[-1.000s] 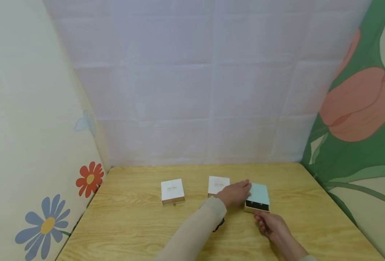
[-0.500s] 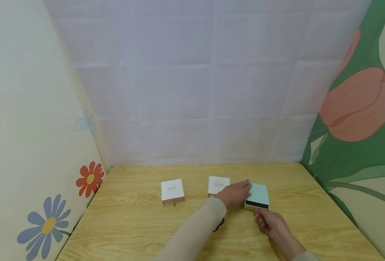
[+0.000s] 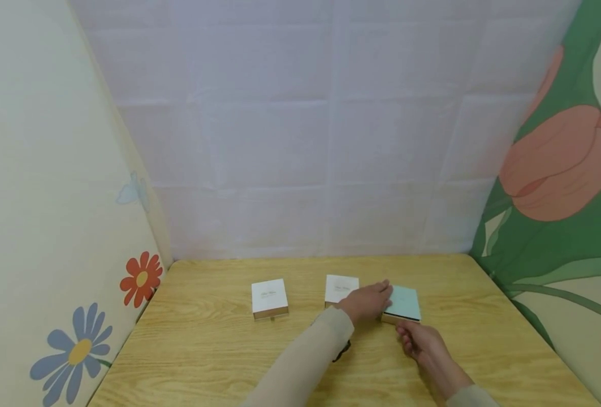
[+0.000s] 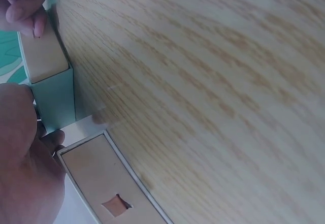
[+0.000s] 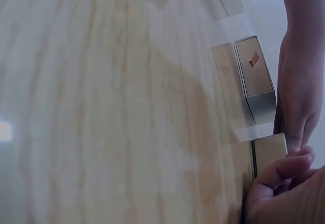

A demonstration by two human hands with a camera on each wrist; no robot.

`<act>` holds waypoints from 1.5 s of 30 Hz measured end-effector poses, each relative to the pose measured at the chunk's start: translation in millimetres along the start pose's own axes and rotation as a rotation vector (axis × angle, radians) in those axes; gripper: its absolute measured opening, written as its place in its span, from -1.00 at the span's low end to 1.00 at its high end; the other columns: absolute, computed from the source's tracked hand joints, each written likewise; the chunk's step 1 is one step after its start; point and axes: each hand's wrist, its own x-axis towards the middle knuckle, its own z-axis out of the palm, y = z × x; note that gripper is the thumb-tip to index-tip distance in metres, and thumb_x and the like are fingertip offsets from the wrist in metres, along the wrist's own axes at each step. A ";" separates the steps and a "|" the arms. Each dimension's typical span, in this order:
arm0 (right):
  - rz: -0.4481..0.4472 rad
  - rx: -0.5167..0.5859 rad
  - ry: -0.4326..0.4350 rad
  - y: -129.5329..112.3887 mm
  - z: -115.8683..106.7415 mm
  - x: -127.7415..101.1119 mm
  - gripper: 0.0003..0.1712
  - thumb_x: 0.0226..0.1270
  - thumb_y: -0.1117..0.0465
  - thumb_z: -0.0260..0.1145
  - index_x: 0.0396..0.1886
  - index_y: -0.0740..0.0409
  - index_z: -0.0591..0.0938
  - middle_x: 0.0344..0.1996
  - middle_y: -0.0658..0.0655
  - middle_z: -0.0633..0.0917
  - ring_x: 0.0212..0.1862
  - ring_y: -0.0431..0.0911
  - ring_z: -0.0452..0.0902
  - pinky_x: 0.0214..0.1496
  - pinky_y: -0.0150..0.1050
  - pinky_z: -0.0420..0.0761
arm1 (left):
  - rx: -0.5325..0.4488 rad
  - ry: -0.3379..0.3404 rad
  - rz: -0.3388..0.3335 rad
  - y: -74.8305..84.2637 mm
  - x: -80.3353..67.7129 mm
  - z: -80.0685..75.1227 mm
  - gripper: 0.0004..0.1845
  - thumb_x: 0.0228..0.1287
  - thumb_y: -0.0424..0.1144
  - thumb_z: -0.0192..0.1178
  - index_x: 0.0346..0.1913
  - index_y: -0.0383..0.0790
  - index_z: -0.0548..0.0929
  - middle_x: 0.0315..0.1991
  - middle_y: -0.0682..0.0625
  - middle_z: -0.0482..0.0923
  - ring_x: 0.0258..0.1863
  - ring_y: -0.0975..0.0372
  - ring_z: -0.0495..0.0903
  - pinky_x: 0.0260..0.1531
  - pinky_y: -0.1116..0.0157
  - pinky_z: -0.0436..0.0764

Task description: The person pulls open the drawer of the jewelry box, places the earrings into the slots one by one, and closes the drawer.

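Note:
A mint-green drawer box [image 3: 404,301] lies on the wooden table [image 3: 219,350], right of the middle. My left hand [image 3: 368,301] reaches in from a beige sleeve, its straight fingers [image 5: 294,127] touching the box's left side. My right hand [image 3: 413,338] is just in front of the box. Its loosely bent fingertips [image 4: 25,16] press on the tan drawer front [image 4: 43,56], which sits flush in the green sleeve [image 4: 56,99]. The same drawer front [image 5: 269,150] shows in the right wrist view above my curled fingers [image 5: 279,176].
Two white drawer boxes lie to the left, one [image 3: 269,297] apart and one [image 3: 341,288] just behind my left hand, its notched tan front [image 4: 109,186] facing me. A small dark object [image 3: 342,350] peeks out under my left sleeve. Walls close the back and both sides.
The green box's drawer, open with a dark inside one second ago, has slid shut. My right hand moved forward with it. The left hand stayed put.

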 end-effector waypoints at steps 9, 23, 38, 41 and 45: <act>0.015 0.064 -0.024 0.4 -2.4 2.5 -0.65 0.43 0.39 0.17 -0.59 0.12 0.65 -0.69 -0.10 0.62 -0.67 -0.40 0.39 -0.63 -0.61 0.38 | 0.038 0.000 0.015 7.6 -3.1 -4.7 -0.40 0.68 0.06 -0.29 0.63 -0.05 0.08 0.63 0.09 -0.02 0.57 0.33 0.04 0.49 0.46 0.10; 0.058 0.065 0.047 -6.3 -2.7 2.6 -0.68 0.46 0.35 0.16 -0.52 0.12 0.67 -0.64 -0.06 0.65 -0.60 -0.34 0.43 -0.59 -0.55 0.44 | 0.147 0.005 0.042 8.3 -0.3 -6.7 -0.40 0.68 0.06 -0.30 0.63 -0.07 0.08 0.63 0.09 -0.01 0.57 0.33 0.05 0.49 0.45 0.11; 0.038 0.051 0.089 -0.7 3.5 8.8 -0.76 0.43 0.34 0.21 -0.48 0.14 0.66 -0.64 -0.05 0.64 -0.60 -0.33 0.44 -0.58 -0.53 0.46 | 0.221 0.025 0.020 6.5 0.8 -3.4 -0.41 0.68 0.05 -0.27 0.61 -0.07 0.15 0.60 0.10 0.09 0.54 0.31 0.15 0.48 0.44 0.16; 0.024 0.050 0.079 -0.3 4.2 9.3 -0.74 0.42 0.35 0.22 -0.51 0.15 0.67 -0.66 -0.06 0.63 -0.61 -0.33 0.44 -0.59 -0.53 0.46 | 0.242 0.050 0.002 7.3 1.0 -2.9 -0.43 0.68 0.07 -0.26 0.58 -0.05 0.21 0.58 0.14 0.14 0.53 0.32 0.18 0.48 0.43 0.18; 0.002 0.058 0.037 -0.9 4.5 8.5 -0.69 0.43 0.35 0.21 -0.56 0.15 0.67 -0.68 -0.07 0.62 -0.63 -0.35 0.43 -0.61 -0.54 0.46 | 0.302 0.086 -0.006 9.1 1.0 -4.5 -0.47 0.66 0.09 -0.24 0.51 0.00 0.33 0.54 0.18 0.24 0.51 0.32 0.23 0.48 0.39 0.21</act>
